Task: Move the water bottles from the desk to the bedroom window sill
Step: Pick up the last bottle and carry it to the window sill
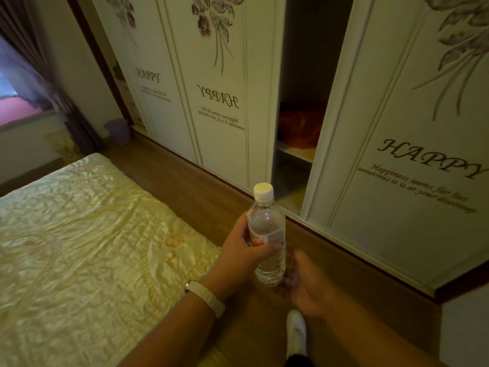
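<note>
My left hand [243, 250], with a white band on its wrist, grips a clear water bottle [267, 234] round its labelled middle. The bottle is upright and has a white cap. Just right of it and lower, my right hand [312, 284] is curled with the thumb up. It seems to hold a second clear bottle [289, 271], which is blurred and mostly hidden behind the first bottle. The window sill [26, 120] shows far off at the left edge, under a bright window and beside a dark curtain.
A bed with a shiny yellow cover [79, 234] fills the left. A white wardrobe [397, 154] runs along the right, with a door gap [299, 128] showing an orange bundle. Wooden floor [206, 192] runs between them towards a purple bin [119, 131]. My white-socked foot [296, 332] is below.
</note>
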Motion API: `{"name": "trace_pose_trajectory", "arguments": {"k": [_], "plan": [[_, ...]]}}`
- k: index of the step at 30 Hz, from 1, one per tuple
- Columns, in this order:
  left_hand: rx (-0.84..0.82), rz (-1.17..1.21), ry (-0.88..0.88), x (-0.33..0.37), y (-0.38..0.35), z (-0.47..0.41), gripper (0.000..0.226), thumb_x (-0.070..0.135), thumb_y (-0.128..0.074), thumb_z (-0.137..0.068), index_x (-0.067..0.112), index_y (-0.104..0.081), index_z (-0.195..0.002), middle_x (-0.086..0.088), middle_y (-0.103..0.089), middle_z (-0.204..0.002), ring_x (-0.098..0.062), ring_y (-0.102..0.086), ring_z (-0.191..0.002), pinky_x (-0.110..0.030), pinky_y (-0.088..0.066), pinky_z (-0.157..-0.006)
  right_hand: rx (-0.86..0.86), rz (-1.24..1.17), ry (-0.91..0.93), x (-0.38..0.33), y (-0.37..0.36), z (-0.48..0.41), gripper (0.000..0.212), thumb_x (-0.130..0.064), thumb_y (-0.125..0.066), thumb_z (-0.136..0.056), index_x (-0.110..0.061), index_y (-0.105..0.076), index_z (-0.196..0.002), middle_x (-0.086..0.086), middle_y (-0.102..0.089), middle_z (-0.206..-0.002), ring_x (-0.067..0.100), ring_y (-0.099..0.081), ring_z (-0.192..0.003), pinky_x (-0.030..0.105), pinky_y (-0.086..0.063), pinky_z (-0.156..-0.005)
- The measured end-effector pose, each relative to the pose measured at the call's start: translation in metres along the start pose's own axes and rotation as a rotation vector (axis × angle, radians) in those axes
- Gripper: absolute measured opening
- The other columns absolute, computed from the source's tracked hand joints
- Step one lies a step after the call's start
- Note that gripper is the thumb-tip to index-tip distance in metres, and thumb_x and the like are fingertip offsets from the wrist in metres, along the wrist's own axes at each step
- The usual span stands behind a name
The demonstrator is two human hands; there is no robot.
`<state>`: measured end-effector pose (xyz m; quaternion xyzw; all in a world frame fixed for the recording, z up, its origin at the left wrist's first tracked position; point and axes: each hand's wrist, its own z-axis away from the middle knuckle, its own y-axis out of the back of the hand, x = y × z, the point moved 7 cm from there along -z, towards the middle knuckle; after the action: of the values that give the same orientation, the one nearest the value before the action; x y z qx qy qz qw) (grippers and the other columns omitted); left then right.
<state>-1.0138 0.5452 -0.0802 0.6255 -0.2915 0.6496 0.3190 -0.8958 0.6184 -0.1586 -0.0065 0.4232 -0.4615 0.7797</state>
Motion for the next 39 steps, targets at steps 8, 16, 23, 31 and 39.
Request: {"name": "trace_pose_trajectory", "arguments": {"k": [8,16,23,31,39], "plan": [[0.092,-0.05,0.032,0.018,-0.017,-0.131,0.065,0.006,-0.079,-0.077,0.028,-0.053,-0.131,0.001,-0.069,-0.115,-0.019,-0.068,-0.109,-0.052,-0.054,-0.097,-0.051,0.01,-0.076,-0.106,0.014,-0.097,0.036,-0.038,-0.044,-0.1,-0.013,-0.065,-0.115,0.02,-0.068,-0.119,0.036,-0.062,-0.11,0.044,-0.052,-0.086],[0.13,-0.048,0.038,0.043,-0.042,-0.24,0.072,-0.002,-0.078,-0.077,0.022,-0.048,-0.138,-0.005,-0.068,-0.12,-0.022,-0.066,-0.113,-0.045,-0.054,-0.096,-0.102,0.052,-0.098,-0.211,0.024,-0.16,0.033,-0.037,-0.043,-0.101,-0.016,-0.068,-0.104,0.015,-0.071,-0.11,0.029,-0.066,-0.09,0.037,-0.054,-0.07],[0.162,-0.086,0.034,0.053,-0.023,-0.295,0.062,-0.003,-0.075,-0.079,0.023,-0.053,-0.13,0.0,-0.071,-0.112,-0.015,-0.069,-0.106,-0.031,-0.058,-0.086,-0.13,0.109,-0.112,-0.247,0.007,-0.209,0.032,-0.039,-0.045,-0.1,-0.018,-0.069,-0.105,0.014,-0.071,-0.109,0.028,-0.065,-0.089,0.035,-0.051,-0.067],[0.21,-0.012,0.038,0.033,0.048,-0.362,0.063,-0.003,-0.074,-0.079,0.027,-0.052,-0.129,-0.001,-0.07,-0.115,-0.017,-0.069,-0.107,-0.035,-0.058,-0.09,-0.099,0.172,-0.117,-0.269,-0.051,-0.29,0.037,-0.044,-0.047,-0.099,-0.019,-0.07,-0.111,0.013,-0.07,-0.115,0.03,-0.064,-0.093,0.035,-0.05,-0.067],[0.249,0.098,0.023,0.017,0.167,-0.461,0.064,0.002,-0.076,-0.079,0.032,-0.052,-0.131,0.007,-0.071,-0.114,-0.015,-0.068,-0.108,-0.035,-0.056,-0.09,-0.069,0.268,-0.076,-0.315,-0.154,-0.394,0.033,-0.039,-0.052,-0.098,-0.017,-0.066,-0.119,0.012,-0.07,-0.116,0.034,-0.067,-0.104,0.042,-0.055,-0.076]]}}
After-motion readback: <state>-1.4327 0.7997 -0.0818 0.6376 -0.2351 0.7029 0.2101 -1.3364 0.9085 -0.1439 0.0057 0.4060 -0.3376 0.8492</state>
